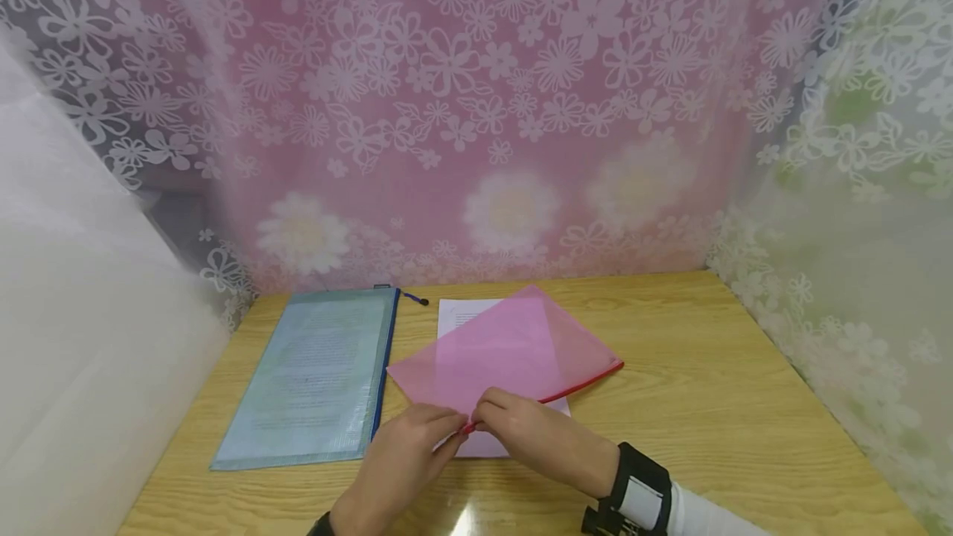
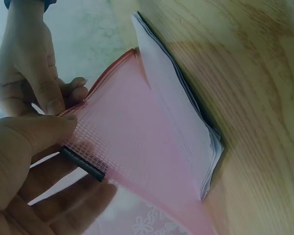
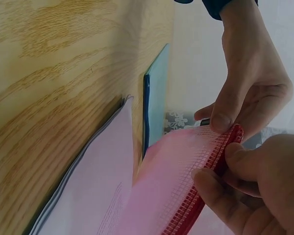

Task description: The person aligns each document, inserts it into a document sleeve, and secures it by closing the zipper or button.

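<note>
A pink mesh zipper document bag with a red zipper edge is held tilted over a stack of printed paper. My left hand pinches the bag's near corner between thumb and fingers, at one end of the zipper. Close beside it, my right hand pinches the red zipper edge with thumb and forefinger. A small black tab sticks out from the bag's edge by the left fingers. Whether the zipper is done up cannot be made out.
To the left lies a blue-green zipper document bag with printed sheets inside and a dark blue zipper edge. Its pull points right. Flowered curtains hang behind and along both sides of the wooden table.
</note>
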Demonstrator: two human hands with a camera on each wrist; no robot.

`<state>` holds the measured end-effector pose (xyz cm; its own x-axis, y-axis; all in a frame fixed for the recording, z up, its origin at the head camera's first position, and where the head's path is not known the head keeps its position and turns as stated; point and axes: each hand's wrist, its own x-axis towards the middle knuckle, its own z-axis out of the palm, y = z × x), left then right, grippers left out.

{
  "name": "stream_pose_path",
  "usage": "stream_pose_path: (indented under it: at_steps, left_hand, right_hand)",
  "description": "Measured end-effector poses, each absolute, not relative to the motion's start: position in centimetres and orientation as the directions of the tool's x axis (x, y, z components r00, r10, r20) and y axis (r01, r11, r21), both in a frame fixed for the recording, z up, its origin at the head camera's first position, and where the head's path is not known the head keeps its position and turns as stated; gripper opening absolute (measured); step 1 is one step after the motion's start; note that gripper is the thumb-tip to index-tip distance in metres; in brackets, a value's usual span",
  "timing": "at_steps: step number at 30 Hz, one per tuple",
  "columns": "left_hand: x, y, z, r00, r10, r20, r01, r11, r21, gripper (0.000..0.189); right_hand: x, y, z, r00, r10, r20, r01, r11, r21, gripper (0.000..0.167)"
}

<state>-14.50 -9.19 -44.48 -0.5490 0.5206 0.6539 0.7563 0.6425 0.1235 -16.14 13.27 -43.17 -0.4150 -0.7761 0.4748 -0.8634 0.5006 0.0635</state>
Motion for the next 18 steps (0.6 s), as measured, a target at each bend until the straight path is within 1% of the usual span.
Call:
stream_pose_path:
  at_steps: [2, 5, 12, 18]
  left_hand:
    - [-14.41, -9.14, -44.49, -0.554, 0.530, 0.642, 0.771, 0.618, 0.156, 0.017]
    - [-14.13, -9.08, -44.54, -0.576, 0.529, 0.623, 0.768, 0.612, 0.190, 0.015]
    - [-14.17, -8.94, -44.79, -0.577, 0.505, 0.643, 0.746, 0.646, 0.162, 0.016]
    - [-14.24, -8.78, -44.82, -0.610, 0.486, 0.626, 0.718, 0.673, 0.177, 0.013]
  right_hand:
    - [-16.15, 13.17, -43.21, -0.406, -0.776, 0.482, -0.867, 0.495, 0.066, 0.020]
    - [-16.11, 12.94, -43.28, -0.414, -0.766, 0.491, -0.866, 0.498, 0.046, 0.018]
    - [-16.05, 12.58, -43.26, -0.440, -0.731, 0.521, -0.858, 0.513, -0.005, 0.014]
    - [-15.93, 12.56, -43.19, -0.471, -0.709, 0.524, -0.855, 0.513, -0.074, 0.012]
